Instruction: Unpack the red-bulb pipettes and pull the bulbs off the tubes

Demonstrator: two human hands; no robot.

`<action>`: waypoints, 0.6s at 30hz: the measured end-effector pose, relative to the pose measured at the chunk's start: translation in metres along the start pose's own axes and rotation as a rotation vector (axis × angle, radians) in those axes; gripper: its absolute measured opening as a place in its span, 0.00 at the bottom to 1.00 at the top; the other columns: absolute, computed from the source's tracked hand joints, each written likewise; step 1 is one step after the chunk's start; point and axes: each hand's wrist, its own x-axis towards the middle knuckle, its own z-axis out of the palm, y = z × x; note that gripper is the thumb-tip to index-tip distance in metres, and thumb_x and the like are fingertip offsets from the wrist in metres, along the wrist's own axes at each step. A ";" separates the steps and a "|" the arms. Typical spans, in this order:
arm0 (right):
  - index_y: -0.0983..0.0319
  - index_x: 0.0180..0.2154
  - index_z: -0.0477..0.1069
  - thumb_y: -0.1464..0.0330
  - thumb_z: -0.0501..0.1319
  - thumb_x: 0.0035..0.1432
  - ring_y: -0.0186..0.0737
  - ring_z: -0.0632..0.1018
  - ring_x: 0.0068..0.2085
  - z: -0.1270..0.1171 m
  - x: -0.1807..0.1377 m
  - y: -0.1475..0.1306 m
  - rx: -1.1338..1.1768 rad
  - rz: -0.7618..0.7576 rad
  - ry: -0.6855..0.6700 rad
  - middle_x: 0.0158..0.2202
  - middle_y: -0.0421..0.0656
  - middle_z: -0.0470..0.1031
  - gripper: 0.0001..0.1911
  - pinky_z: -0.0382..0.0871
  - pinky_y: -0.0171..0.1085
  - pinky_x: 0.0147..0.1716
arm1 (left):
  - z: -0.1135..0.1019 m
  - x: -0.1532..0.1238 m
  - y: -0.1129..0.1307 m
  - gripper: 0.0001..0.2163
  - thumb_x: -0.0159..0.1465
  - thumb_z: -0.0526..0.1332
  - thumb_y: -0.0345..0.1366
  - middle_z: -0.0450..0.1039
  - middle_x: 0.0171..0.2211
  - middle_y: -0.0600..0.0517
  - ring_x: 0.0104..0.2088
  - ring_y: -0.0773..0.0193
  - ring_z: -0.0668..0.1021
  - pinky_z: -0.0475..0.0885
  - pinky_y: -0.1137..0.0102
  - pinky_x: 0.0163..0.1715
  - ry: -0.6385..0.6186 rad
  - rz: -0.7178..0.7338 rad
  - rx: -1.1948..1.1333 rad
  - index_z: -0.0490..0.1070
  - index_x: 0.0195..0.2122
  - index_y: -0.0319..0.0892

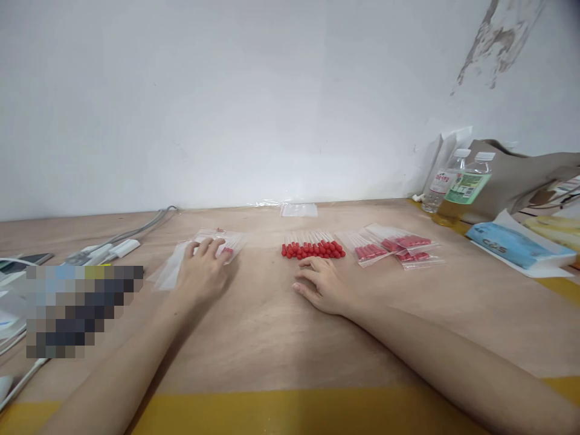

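Observation:
My left hand (202,270) lies flat with fingers spread on a stack of clear plastic bags (212,244), one showing a bit of red inside. My right hand (322,286) rests open on the brown table (272,338), fingers pointing left, just below a loose row of red-tipped clear droppers (312,248). It touches none of them as far as I can see. To the right lie several sealed bags of the red-tipped droppers (399,249).
An empty clear bag (298,209) lies by the wall. Two plastic bottles (462,184), a tan bag (530,178) and a blue packet (512,244) stand at the right. Grey cables (136,229) and devices sit at the left. A yellow strip (290,414) edges the table front.

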 end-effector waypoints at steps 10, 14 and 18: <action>0.61 0.37 0.71 0.61 0.55 0.56 0.42 0.68 0.45 -0.001 0.001 -0.001 0.012 -0.005 0.005 0.44 0.47 0.67 0.12 0.60 0.44 0.44 | 0.021 0.008 0.009 0.15 0.64 0.43 0.30 0.72 0.40 0.45 0.42 0.56 0.72 0.61 0.60 0.44 0.020 0.110 -0.045 0.69 0.40 0.42; 0.62 0.38 0.70 0.64 0.56 0.56 0.43 0.68 0.45 0.002 0.000 0.001 0.037 -0.021 0.030 0.44 0.48 0.67 0.10 0.61 0.45 0.44 | 0.021 0.006 0.032 0.12 0.64 0.44 0.32 0.73 0.31 0.46 0.34 0.60 0.74 0.65 0.66 0.38 0.073 0.099 -0.142 0.67 0.34 0.40; 0.62 0.41 0.67 0.67 0.57 0.54 0.43 0.68 0.46 0.004 0.001 0.002 0.090 -0.046 0.096 0.44 0.48 0.66 0.11 0.63 0.45 0.44 | 0.017 0.005 0.035 0.08 0.63 0.48 0.38 0.70 0.24 0.51 0.23 0.63 0.73 0.64 0.71 0.24 0.197 -0.315 -0.291 0.62 0.35 0.41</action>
